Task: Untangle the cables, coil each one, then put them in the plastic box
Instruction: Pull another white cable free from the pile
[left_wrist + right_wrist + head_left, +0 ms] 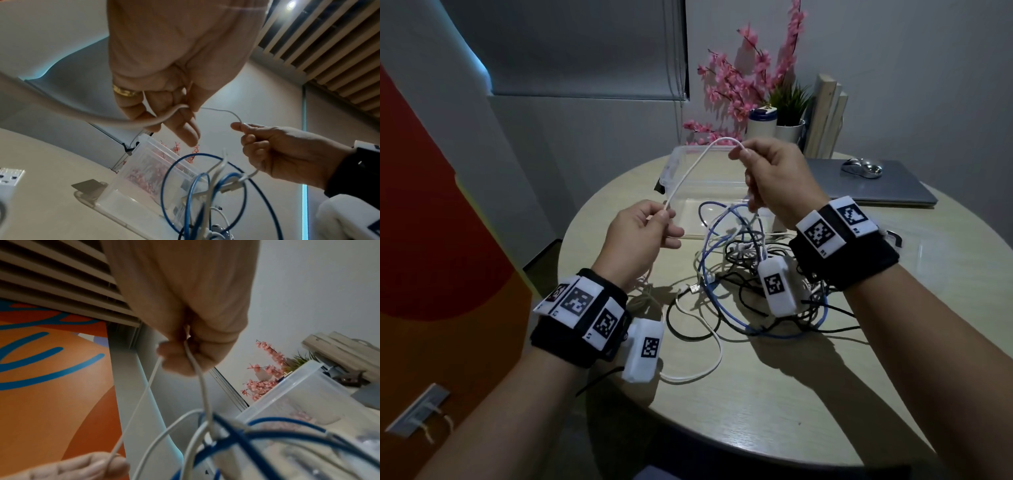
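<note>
Our left hand [643, 230] and right hand [774, 178] both pinch the thin white cable [690, 168], light and limp, best gripped near its plug to slide free.

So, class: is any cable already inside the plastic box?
No, the plastic box is empty; the cables lie tangled on the table.

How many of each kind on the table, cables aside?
box: 1
laptop: 1
mouse: 1, on the laptop
bottle: 1
potted plant: 1
Total: 5 that can be made out. Pink blossoms not counted, since their base is hidden.
</note>
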